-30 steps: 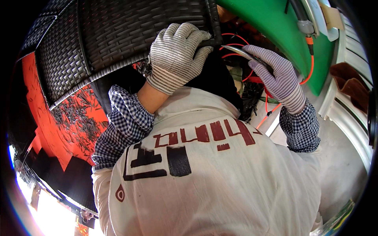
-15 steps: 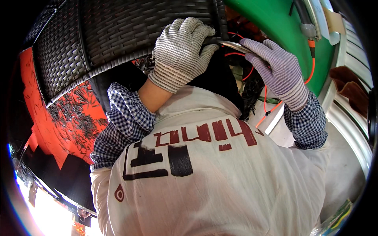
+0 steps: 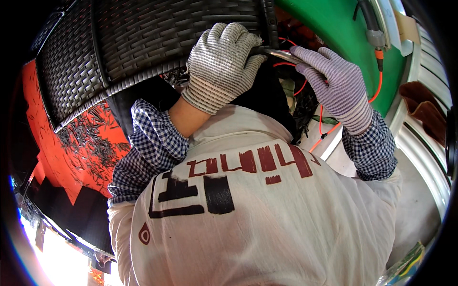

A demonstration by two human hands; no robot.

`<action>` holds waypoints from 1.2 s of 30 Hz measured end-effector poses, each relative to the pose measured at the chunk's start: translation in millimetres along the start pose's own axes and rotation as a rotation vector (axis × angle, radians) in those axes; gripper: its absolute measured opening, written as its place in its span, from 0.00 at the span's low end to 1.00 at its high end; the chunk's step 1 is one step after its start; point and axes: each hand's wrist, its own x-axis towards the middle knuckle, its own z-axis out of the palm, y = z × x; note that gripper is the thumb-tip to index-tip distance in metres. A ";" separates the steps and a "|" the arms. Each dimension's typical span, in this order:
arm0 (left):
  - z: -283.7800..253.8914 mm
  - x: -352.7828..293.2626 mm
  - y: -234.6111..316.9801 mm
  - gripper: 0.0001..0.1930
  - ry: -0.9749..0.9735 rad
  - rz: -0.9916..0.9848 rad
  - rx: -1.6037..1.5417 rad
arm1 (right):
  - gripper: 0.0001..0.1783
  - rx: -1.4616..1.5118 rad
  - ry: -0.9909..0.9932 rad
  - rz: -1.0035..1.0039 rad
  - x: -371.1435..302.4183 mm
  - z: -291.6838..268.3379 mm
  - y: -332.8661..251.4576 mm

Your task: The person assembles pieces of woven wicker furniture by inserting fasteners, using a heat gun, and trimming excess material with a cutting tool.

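A dark brown woven wicker panel spans the top of the view. My left hand, in a grey-white striped knit glove, is closed over its near edge close to the right corner. Its fingertips are hidden, and the thumb points toward the corner. In a similar glove, my right hand grips a slim, tapered silver metal tool between thumb and fingers. The tool's narrow end reaches a dark strand at the panel's edge beside my left thumb and index finger; the handle is covered by the right hand.
Short dark strip offcuts litter a red sheet at left. An orange-red cord runs from a connector past a green surface on the right. A brown leather-like item lies on white slats beyond my right arm.
Both hands keep nearly the same grip and place. The wicker panel has shifted very slightly left, and the metal tool's angle has changed a little.
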 end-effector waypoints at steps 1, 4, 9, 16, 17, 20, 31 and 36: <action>0.4 -0.3 -0.4 0.15 -0.002 0.001 0.001 | 0.17 0.023 0.021 0.006 -0.7 2.5 0.2; 0.4 -0.7 -2.1 0.15 0.012 0.015 0.020 | 0.17 0.092 -0.004 0.092 -2.8 4.5 -3.9; -2.8 -1.9 -4.7 0.18 0.015 0.027 -0.007 | 0.17 0.102 -0.005 0.076 0.0 -7.8 -3.6; -3.6 -4.3 -5.0 0.19 0.034 -0.015 0.019 | 0.18 0.238 -0.104 0.136 8.3 -14.0 -2.4; -2.8 -5.9 -6.4 0.19 0.037 -0.009 0.054 | 0.19 0.251 -0.123 0.147 9.2 -14.2 -2.3; -3.7 -7.8 -5.6 0.19 0.054 -0.006 0.112 | 0.20 0.251 -0.135 0.157 18.7 -16.1 2.6; -9.8 -5.5 -0.3 0.17 0.044 -0.069 0.035 | 0.14 0.100 0.156 0.393 46.9 4.0 57.2; -5.2 -6.4 -1.2 0.17 0.050 -0.046 0.038 | 0.13 -0.218 0.338 0.316 41.8 17.8 110.8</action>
